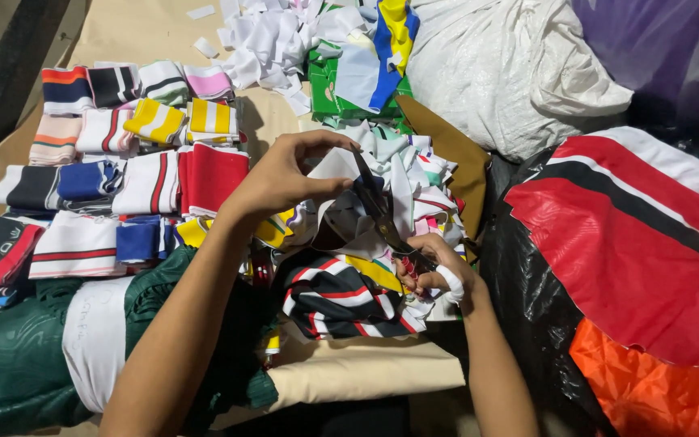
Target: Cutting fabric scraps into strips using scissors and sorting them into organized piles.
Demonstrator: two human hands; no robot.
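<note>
My left hand [281, 174] pinches white fabric [335, 168]; my right hand [430, 271] grips scissors [378, 206]; white sack [503, 69] at one o'clock bulges, contents hidden.

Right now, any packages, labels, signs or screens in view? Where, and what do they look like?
No signs or screens.
Green box: top centre, under fabric scraps, flat, green with white.
White sack: top right, bulging, crumpled.
Black plastic bag: right of the right hand, glossy, creased.

Left hand [285, 174] pinching, right hand [430, 267] gripping
</note>
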